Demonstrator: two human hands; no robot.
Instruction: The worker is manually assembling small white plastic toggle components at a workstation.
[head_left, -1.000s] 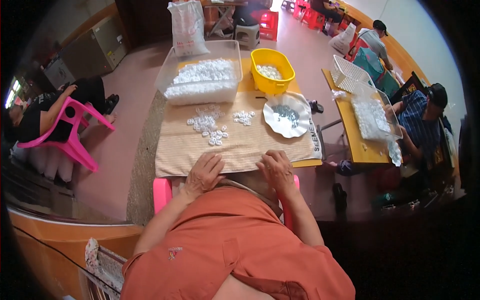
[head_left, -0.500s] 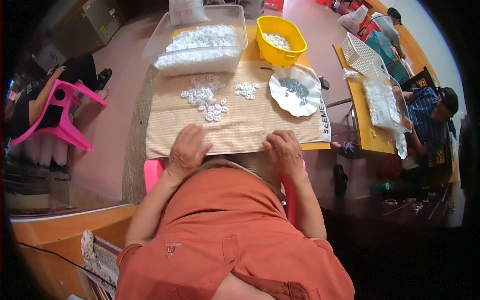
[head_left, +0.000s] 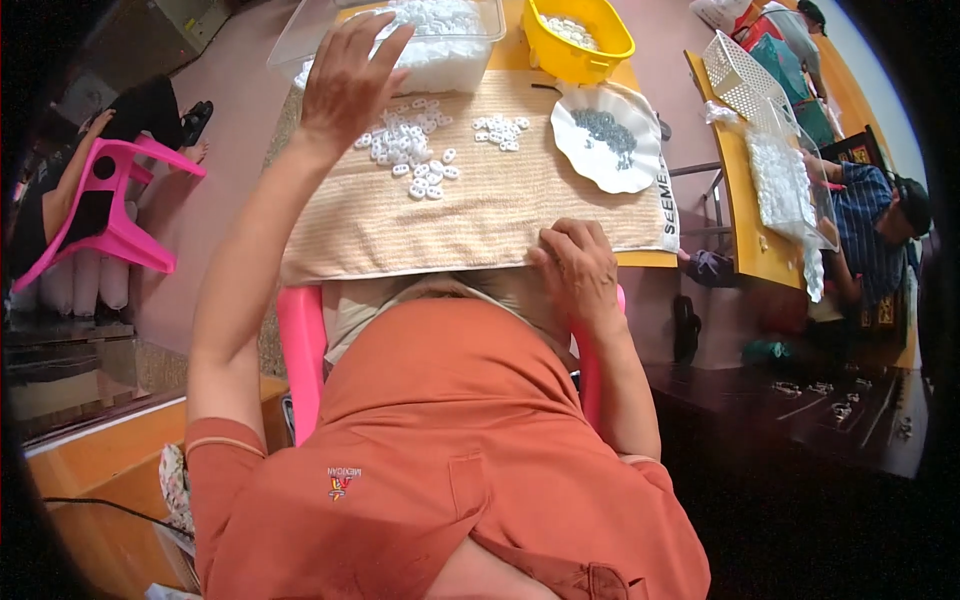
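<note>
My left hand (head_left: pixel 350 85) is raised near the front left of a clear plastic bin (head_left: pixel 452 78) heaped with small white pieces (head_left: pixel 432 18). Its fingers are spread, and no object shows in them. Just beyond its wrist lies a loose pile of small white plastic pieces with two holes (head_left: pixel 410 140) on the beige towel (head_left: pixel 470 215). My right hand (head_left: pixel 582 268) rests at the towel's front edge, fingers loosely bent, with nothing visible in it. A smaller group of white pieces (head_left: pixel 500 132) and a white wavy-rimmed plate (head_left: pixel 580 150) holding small dark grey parts (head_left: pixel 615 135) lie farther off.
A yellow basin (head_left: pixel 580 65) with whitish pieces stands at the back right. At the right, a person in a striped shirt (head_left: pixel 870 215) works at another table (head_left: pixel 745 225). Someone sits at the left by a pink chair (head_left: pixel 120 210).
My left hand has lifted off the towel's front edge and reached forward to the clear bin, its fingers spreading. The right hand stays at the edge. The whole view has shifted slightly.
</note>
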